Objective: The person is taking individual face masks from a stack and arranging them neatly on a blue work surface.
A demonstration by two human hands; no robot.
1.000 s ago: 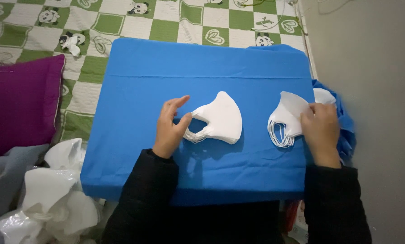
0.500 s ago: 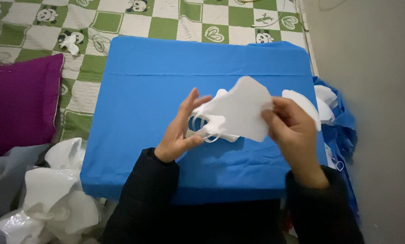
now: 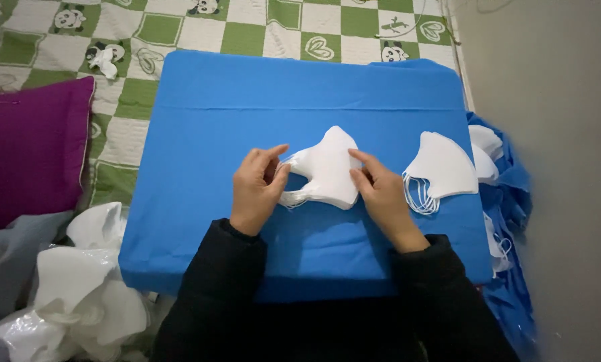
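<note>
Masks (image 3: 327,169) stacked on blue cloth (image 3: 247,107), left hand (image 3: 257,188) and right hand (image 3: 381,191) touching them

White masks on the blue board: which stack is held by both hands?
The middle stack of masks: the left hand and right hand grip its sides. The right stack lies untouched.

A stack of masks (image 3: 327,171) lies on the covered board (image 3: 260,100) in front of me, between my left hand (image 3: 257,188) and my right hand (image 3: 381,191), both touching it. To its right lies a second stack of masks (image 3: 444,167), apart from the first. More masks (image 3: 485,144) sit beyond the board's right edge. Left of the board rests a cushion (image 3: 29,154), with crumpled bags (image 3: 79,295) nearer me. A patterned sheet (image 3: 180,27) lies behind the board.
</note>
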